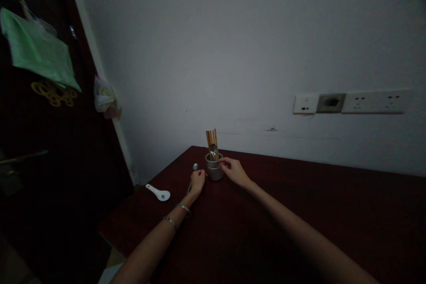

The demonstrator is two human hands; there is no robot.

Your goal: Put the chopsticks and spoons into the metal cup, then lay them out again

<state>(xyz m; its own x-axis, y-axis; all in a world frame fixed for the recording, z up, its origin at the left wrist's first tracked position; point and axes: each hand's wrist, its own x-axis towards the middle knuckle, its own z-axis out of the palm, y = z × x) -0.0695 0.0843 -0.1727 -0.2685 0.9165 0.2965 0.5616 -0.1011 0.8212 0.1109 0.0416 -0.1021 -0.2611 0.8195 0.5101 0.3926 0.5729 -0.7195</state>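
Between my two hands, a metal cup (214,174) stood upright toward the far edge of the counter (309,191), near the wall (199,62). Chopsticks (215,136) rose out of it beside a spoon with its bowl up (213,148), a placing that presumably kept the parts for eating off the surface. My right grip (234,171) was at the cup's right side, fingertips by the rim, apparently to steady it; I cannot tell whether they were pinched together or on anything. My left grip (198,180) was curled low, just left of the cup, its fingers too hidden to show whether they were clamped. A long metal spoon (195,167) lay alongside that hand, bowl to the far side, partly covered by it. Farther left, a white spoon (162,195) lay well apart from the cup, its handle pointing away to the left.
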